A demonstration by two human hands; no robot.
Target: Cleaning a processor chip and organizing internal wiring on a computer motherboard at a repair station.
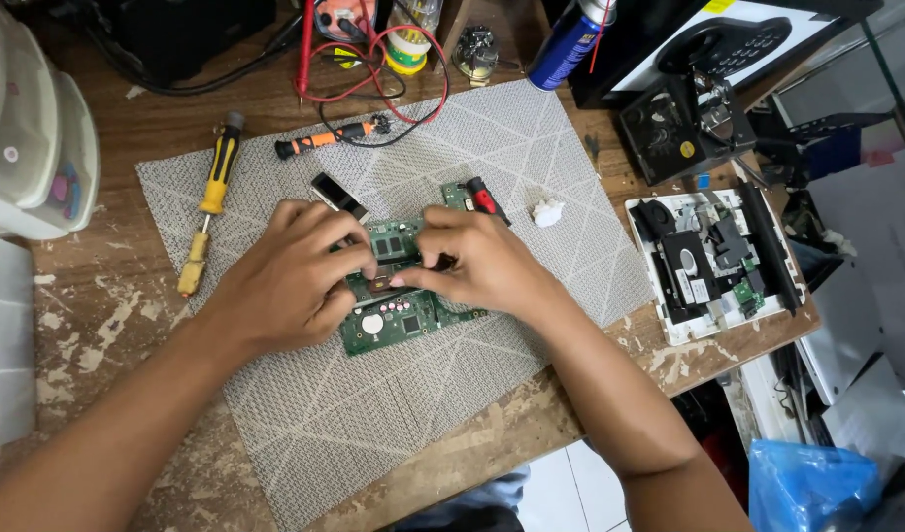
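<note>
Head view: left hand (290, 281) and right hand (472, 261) pinching a small part on green rectangular circuit board (398, 320). Keep board flat on grey woven mat (373, 414); press evenly, without flexing.

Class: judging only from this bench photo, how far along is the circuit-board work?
Done: the white casing lies opened at the right. In hand: both the left hand and right hand press on the green circuit board. Left: the board is bare, outside the casing.

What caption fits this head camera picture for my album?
Two hands, left and right, press on a green circuit board on a grey mat.
</note>
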